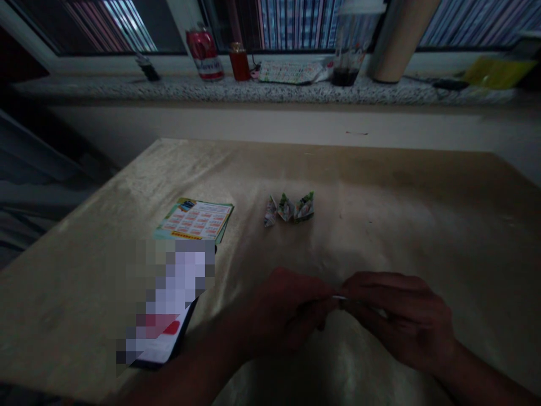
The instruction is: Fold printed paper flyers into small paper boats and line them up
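Observation:
My left hand (283, 313) and my right hand (399, 321) meet low over a table covered in beige cloth (380, 225). Both pinch a small pale piece of folded paper (339, 298) between their fingertips; only a thin edge of it shows. Farther away on the cloth stand three small folded paper shapes (289, 208) in a row, printed in green and white. A stack of printed leaflets (195, 220) lies to the left of them.
A phone or tablet with a lit, blurred screen (169, 304) lies at the near left. Behind the table runs a stone windowsill (127, 89) with a red can (205, 53), a small red jar (239, 62), a glass (347, 62) and a tall beige cylinder (397, 45).

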